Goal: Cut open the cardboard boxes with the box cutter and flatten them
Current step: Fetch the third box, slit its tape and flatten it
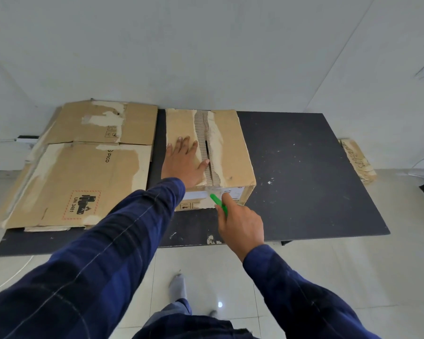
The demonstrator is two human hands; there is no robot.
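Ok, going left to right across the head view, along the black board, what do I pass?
Flattened cardboard → closed box, with the left hand flat on top and the right hand holding the green box cutter at its near face → bare black board → cardboard scrap.

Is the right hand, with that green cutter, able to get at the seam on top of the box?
Probably yes. The left hand lies flat beside the seam, not on it, and the green cutter in the right hand points at its near end.
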